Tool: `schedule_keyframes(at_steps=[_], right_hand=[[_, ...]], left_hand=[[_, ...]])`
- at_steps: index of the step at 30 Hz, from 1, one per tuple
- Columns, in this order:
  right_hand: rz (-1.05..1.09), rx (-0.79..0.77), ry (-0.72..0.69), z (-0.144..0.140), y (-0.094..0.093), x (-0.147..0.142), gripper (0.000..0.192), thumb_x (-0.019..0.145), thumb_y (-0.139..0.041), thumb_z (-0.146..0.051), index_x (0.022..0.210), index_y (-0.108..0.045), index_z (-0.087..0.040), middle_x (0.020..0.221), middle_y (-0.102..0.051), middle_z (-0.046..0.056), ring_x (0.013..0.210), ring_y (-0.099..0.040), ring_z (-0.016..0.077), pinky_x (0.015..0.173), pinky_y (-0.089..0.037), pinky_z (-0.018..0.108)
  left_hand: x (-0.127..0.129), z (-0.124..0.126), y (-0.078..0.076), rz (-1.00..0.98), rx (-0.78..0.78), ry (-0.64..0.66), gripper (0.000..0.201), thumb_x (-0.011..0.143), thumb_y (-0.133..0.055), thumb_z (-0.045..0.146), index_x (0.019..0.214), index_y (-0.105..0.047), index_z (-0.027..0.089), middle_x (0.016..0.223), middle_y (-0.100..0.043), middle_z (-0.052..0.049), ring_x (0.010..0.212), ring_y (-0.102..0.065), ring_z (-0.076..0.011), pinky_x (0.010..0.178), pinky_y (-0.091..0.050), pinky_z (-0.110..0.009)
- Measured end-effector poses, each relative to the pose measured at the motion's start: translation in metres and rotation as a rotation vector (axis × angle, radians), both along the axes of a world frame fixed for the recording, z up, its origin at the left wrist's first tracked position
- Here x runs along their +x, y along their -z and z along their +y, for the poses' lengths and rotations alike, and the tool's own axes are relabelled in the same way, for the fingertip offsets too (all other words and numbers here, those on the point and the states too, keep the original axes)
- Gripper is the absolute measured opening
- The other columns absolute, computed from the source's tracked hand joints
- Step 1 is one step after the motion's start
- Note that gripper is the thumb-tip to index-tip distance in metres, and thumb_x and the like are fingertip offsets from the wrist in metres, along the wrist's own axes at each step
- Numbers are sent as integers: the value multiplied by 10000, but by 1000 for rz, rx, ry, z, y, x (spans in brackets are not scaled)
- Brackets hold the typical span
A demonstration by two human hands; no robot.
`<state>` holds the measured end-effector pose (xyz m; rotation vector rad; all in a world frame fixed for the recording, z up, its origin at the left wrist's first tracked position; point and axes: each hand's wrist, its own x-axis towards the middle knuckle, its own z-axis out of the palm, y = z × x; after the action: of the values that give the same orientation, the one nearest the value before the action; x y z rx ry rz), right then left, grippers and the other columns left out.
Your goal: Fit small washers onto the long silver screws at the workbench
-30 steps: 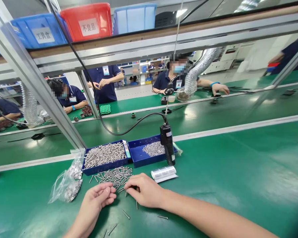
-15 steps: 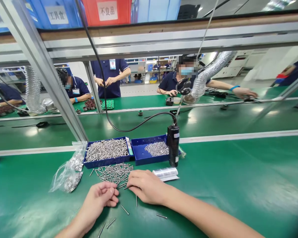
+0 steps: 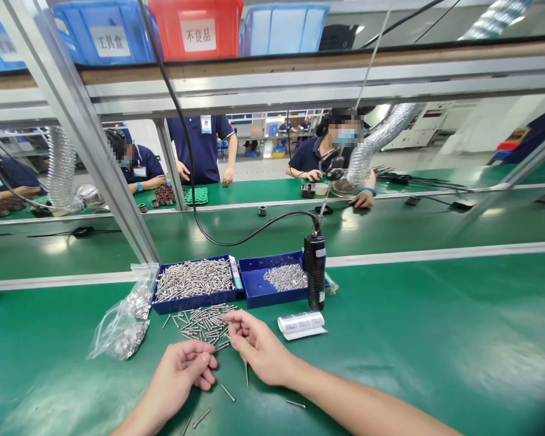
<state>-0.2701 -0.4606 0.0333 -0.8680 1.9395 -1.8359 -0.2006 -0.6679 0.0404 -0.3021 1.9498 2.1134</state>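
A loose pile of screws (image 3: 202, 324) lies on the green bench in front of the blue trays. My right hand (image 3: 266, 351) reaches over the pile's right edge, index finger stretched out and thumb apart from it; nothing shows between them. At the pile's near side is my left hand (image 3: 181, 372), its fingers curled and the thumb pressed against them. Whatever it may hold is hidden. Closer to me lie a few single screws, one (image 3: 227, 392) between the hands and another (image 3: 295, 404) below my right forearm.
Behind the pile stand a blue tray of screws (image 3: 153, 306) and a blue tray of small nuts (image 3: 254, 301). A black electric screwdriver (image 3: 317, 272) hangs by the second tray. Plastic bags of washers (image 3: 122, 333) lie left, a label roll (image 3: 301, 325) right. Co-workers sit and stand beyond.
My right hand has shifted slightly left, its index finger now extended over the pile. My left hand stays nearly in place. Across the bench, a co-worker's outstretched arm has drawn in.
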Motion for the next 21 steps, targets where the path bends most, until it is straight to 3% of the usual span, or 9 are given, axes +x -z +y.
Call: schedule_keyframes(at_steps=[4,10,14,18,21], right_hand=[[-273,-232,-54,-5,12,-7,488,886,-705,-456,1274,-552,-204,906,-513,-1,564,-460,61,504,-457,213],[-275,-295,-4,0,15,-14,503,850,-746,-468,1244,-599,-193,901,-535,12,617,-471,83,533,-458,228],[64,2,-26,15,1,-14,282,939,-617,-299,1205,-629,-204,901,-600,27,774,-547,142,691,-489,277],[541,422,-115,27,-15,-15,306,939,-541,-158,1227,-629,-213,1000,-650,59,915,-593,194,840,-485,339],[641,535,-182,32,-32,-15,252,934,-555,-148,1157,-658,-203,1033,-656,63,963,-606,197,843,-484,308]], left_hand=[[0,-1,5,-7,61,-13,517,657,-865,545,913,-733,115,804,-736,-96,600,-654,-145,555,-521,-240],[2,1,7,18,87,-43,473,677,-865,510,902,-736,114,790,-739,-101,588,-651,-145,544,-509,-229],[4,-2,1,-30,130,-29,453,688,-877,461,941,-742,111,840,-747,-110,615,-651,-134,568,-517,-218],[5,-4,-5,-92,228,-42,400,722,-872,394,969,-747,107,887,-748,-116,651,-654,-125,616,-543,-216],[4,-4,-7,-133,275,-60,376,736,-868,353,983,-747,98,909,-747,-125,672,-660,-125,648,-562,-221]])
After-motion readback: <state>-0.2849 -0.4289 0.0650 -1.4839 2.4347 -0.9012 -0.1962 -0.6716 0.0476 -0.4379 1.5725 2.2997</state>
